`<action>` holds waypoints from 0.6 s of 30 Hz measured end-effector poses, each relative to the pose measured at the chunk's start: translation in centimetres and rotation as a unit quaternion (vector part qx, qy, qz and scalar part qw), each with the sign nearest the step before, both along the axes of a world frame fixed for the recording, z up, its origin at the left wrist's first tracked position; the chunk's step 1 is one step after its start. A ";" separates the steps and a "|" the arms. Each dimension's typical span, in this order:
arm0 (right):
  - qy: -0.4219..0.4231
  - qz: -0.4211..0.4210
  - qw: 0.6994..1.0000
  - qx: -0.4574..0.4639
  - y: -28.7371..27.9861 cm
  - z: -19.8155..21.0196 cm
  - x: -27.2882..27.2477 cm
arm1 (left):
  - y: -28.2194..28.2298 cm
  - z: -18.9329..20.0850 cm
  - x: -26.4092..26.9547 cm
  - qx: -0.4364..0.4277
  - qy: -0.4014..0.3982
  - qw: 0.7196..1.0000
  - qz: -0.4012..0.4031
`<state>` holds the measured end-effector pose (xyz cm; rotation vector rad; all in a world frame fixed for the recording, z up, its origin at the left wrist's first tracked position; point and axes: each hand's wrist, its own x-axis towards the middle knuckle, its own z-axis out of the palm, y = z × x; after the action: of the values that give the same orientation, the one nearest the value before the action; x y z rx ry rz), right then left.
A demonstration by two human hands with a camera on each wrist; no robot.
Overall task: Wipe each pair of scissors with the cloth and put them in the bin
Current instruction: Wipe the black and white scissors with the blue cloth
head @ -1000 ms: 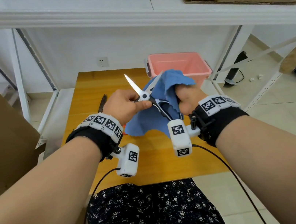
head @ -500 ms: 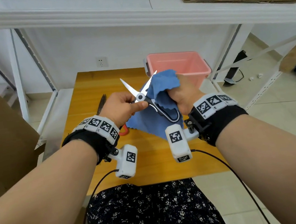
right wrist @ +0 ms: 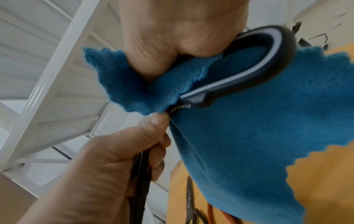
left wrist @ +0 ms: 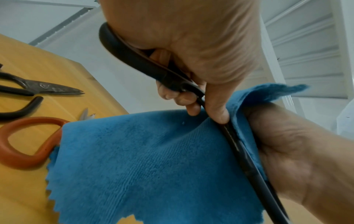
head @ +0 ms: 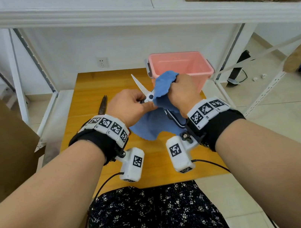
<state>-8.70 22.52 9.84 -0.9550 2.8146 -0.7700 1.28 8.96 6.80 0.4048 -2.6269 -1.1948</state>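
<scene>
Both hands are busy on one pair of scissors, held up above the table (head: 88, 95). My left hand (head: 129, 105) is curled round one black handle loop, thumb pinching near the pivot. My right hand (head: 183, 93) is fisted round the blue cloth (head: 163, 86), which is wrapped over one blade; the other handle loop sits against that palm, as the right wrist view shows. These black-handled scissors (head: 150, 96) stand open, one bare blade pointing up and away, the other buried in cloth.

To do this wipe well, I'd say keep the left grip firm so the pivot does not swing, and draw the cloth from pivot toward tip, along the flat and spine rather than across the edge. The free blade is exposed close to the left thumb, so it likely pays to keep that thumb behind the pivot. Then the bare blade probably needs its own pass before anything goes to the bin.

Counting: one cloth; one pink bin (head: 179, 64), at the far right of the table just beyond my right hand, nothing visible inside from here. Scissors, three that I can make out: the pair in hand, a dark metal pair (left wrist: 46, 88) lying on the table, and a red-handled pair (left wrist: 25, 141) beside it, partly under the hanging cloth.
</scene>
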 end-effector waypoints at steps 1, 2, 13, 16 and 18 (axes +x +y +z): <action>0.011 -0.013 1.000 -0.003 -0.1 -0.5 0.0 | -0.1 0.0 -0.1 -0.006 -0.003 1.000 0.001; -0.040 -0.028 0.996 -0.075 -0.2 -1.3 -0.8 | -0.1 0.0 -0.1 -0.011 -0.005 1.000 0.003; -0.160 -0.113 0.946 -0.258 0.4 -0.7 0.2 | 0.1 -0.7 0.4 -0.010 -0.001 1.000 0.006; -0.035 -0.095 0.975 -0.200 0.6 -0.2 0.2 | 0.3 -0.6 0.2 -0.031 -0.009 0.999 0.003; 0.024 -0.029 0.989 -0.140 0.8 -0.4 -0.8 | 0.4 -0.5 0.3 -0.041 -0.014 0.999 -0.003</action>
<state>-9.53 23.32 9.47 -0.9409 2.8365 -1.1896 1.56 9.36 6.31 0.4002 -2.6914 -1.0875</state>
